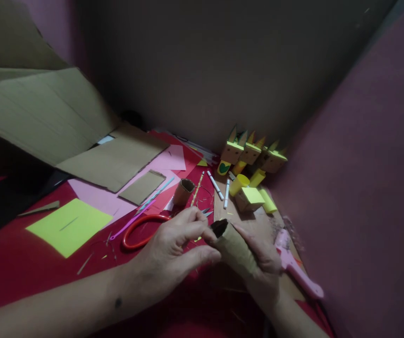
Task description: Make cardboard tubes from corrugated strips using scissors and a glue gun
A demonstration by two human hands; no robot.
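Observation:
A brown cardboard tube (236, 249) is tilted in front of me, its open end facing up and to the left. My right hand (263, 256) is wrapped around its far side and lower part. At the rim, the thumb and fingers of my left hand (184, 246) pinch the tube's edge. Just behind my left hand lie scissors with red handles (127, 239), their blades partly hidden by it. A second short cardboard tube (183, 192) stands upright beyond that hand. Beside my right hand lies a pink glue gun (302, 277).
Box-headed cardboard figures with pointed ears (251, 152) stand by the wall. Nearer are a small box with a yellow top (250, 199), yellow rolls (268, 201) and white markers (226, 193). Leftward lie yellow paper (70, 227), cardboard sheets (117, 157) and a large cardboard box (43, 110).

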